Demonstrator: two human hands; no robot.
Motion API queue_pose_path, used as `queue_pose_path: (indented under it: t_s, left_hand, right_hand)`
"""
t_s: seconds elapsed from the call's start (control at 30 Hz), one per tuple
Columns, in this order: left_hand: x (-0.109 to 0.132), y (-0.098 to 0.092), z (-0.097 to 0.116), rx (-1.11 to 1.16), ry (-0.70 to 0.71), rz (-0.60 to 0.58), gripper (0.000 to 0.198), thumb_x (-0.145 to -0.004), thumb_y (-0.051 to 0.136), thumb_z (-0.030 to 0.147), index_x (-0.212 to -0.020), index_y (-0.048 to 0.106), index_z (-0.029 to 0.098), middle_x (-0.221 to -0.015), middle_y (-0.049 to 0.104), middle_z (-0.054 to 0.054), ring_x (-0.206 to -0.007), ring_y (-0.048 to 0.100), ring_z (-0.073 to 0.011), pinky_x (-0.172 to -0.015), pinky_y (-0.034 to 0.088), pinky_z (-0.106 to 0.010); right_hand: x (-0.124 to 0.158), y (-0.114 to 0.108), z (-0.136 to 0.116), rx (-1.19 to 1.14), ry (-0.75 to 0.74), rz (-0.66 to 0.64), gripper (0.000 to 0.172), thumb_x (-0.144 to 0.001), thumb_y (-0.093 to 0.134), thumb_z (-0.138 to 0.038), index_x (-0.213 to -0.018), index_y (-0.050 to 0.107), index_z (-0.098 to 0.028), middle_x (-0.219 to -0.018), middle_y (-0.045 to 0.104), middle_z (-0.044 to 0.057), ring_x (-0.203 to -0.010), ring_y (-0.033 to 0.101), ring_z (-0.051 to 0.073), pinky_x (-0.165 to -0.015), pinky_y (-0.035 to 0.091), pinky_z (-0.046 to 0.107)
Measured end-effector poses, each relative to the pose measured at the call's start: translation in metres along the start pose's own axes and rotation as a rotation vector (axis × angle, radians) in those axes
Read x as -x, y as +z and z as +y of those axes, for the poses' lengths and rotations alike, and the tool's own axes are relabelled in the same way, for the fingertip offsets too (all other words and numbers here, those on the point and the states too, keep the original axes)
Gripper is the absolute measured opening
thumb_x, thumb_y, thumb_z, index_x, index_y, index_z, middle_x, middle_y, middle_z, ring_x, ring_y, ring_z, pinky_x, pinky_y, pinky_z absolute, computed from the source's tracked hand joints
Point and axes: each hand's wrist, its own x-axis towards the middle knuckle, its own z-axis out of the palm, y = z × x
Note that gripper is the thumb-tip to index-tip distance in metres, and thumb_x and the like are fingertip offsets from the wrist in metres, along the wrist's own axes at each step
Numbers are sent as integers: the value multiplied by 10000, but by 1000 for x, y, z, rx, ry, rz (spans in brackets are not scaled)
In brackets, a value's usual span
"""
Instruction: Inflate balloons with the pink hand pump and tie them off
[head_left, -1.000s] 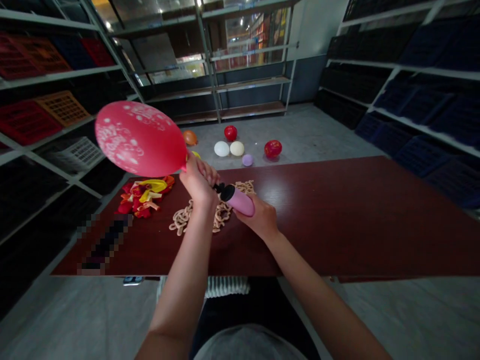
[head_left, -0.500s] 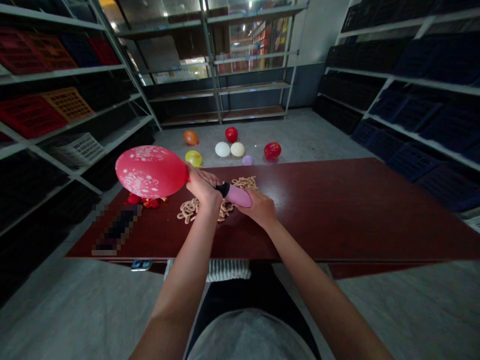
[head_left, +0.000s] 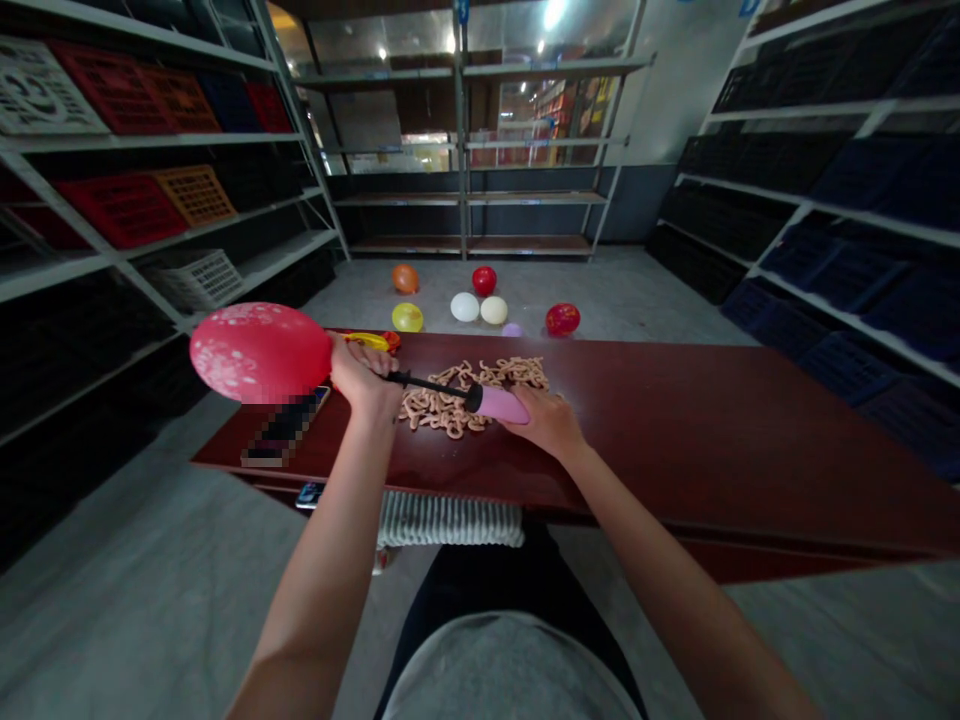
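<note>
An inflated red balloon (head_left: pixel 255 350) with pale printing points left from my left hand (head_left: pixel 364 375). That hand is closed around the balloon's neck, and the joint with the pump is hidden inside my fingers. My right hand (head_left: pixel 547 420) grips the pink barrel of a hand balloon pump (head_left: pixel 501 404). Between my hands the pump's thin black rod is drawn out, above the tabletop. Under it lies a spread of beige curled pieces (head_left: pixel 442 405) whose kind I cannot make out. Some yellow and red limp pieces (head_left: pixel 371 342) lie just behind my left hand.
The dark red table (head_left: pixel 675 430) carries a blurred-out dark flat object (head_left: pixel 289 425) at left. On the floor beyond are several inflated balloons, among them an orange balloon (head_left: pixel 405 279) and a white balloon (head_left: pixel 465 307). Shelves with crates (head_left: pixel 195 195) line the sides.
My hands have moved apart, and a long stretch of the black pump rod now shows between them. The red balloon has shifted left with my left hand. The camera view has shifted too.
</note>
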Motion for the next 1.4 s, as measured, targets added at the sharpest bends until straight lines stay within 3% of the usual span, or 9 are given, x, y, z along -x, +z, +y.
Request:
queue_pose_path:
  t_s: [0.23, 0.47, 0.67, 0.77, 0.87, 0.97, 1.07, 1.2, 1.4]
  left_hand:
    - [-3, 6, 33, -5, 13, -78, 569, -1016, 379, 294, -498, 165, 191, -366, 166, 52, -303, 171, -76, -372, 190, -246]
    - [3, 31, 24, -82, 98, -192, 592, -993, 481, 423, -519, 195, 211, -404, 184, 53, -321, 186, -84, -377, 191, -271]
    - [8, 73, -8, -102, 90, -234, 557, -993, 491, 445, -560, 224, 218, -423, 179, 58, -346, 163, -89, -374, 177, -279]
    - [20, 94, -40, -110, 42, -274, 556, -1015, 451, 450, -567, 219, 218, -414, 157, 63, -343, 140, -81, -366, 148, -267]
    - [37, 103, -79, -127, -22, -302, 571, -1018, 435, 470, -561, 203, 221, -407, 134, 66, -327, 138, -77, -361, 125, -258]
    - [48, 99, -113, -161, -81, -337, 569, -992, 475, 476, -557, 209, 223, -403, 160, 68, -321, 170, -79, -369, 148, -262]
    - [47, 86, -128, -181, -80, -322, 542, -996, 458, 423, -554, 222, 215, -395, 191, 68, -315, 206, -67, -407, 154, -268]
    - [37, 68, -124, -219, -97, -245, 531, -1031, 357, 378, -550, 207, 211, -390, 194, 67, -313, 216, -43, -455, 138, -294]
    - [29, 50, -96, -116, -143, -184, 547, -1027, 382, 322, -517, 225, 201, -365, 210, 58, -307, 214, -51, -450, 119, -312]
  right_hand:
    - [-5, -15, -2, -4, 7, -39, 464, -830, 684, -474, -1200, 646, -196, -1159, 719, 125, -1011, 682, 260, -841, 500, 337]
    - [1, -3, -7, -84, 173, 21, 445, -789, 726, -447, -1148, 665, -191, -1051, 744, 101, -903, 699, 244, -809, 487, 316]
    - [-2, -11, -1, -179, 292, 53, 506, -773, 729, -464, -1196, 643, -199, -1045, 755, 76, -892, 715, 252, -771, 490, 320]
    - [-5, -12, 1, -209, 358, 53, 506, -764, 728, -500, -1166, 643, -205, -1014, 761, 65, -863, 721, 253, -743, 490, 314]
    - [-6, -11, 2, -205, 425, 58, 522, -774, 702, -542, -1162, 637, -199, -989, 762, 72, -840, 720, 258, -726, 485, 314]
    - [-7, -11, 4, -198, 468, 82, 479, -786, 693, -499, -1152, 640, -194, -989, 759, 77, -844, 715, 249, -715, 473, 302]
    - [-6, -13, 5, -170, 486, 73, 443, -776, 706, -438, -1144, 646, -200, -987, 754, 69, -864, 706, 238, -707, 459, 290]
    - [-6, -12, 4, -140, 422, 50, 420, -778, 703, -419, -1137, 655, -207, -1001, 753, 62, -882, 699, 227, -707, 451, 285]
    - [-6, -9, -5, -76, 287, 27, 427, -808, 675, -440, -1175, 657, -222, -1040, 748, 54, -860, 696, 213, -718, 440, 289]
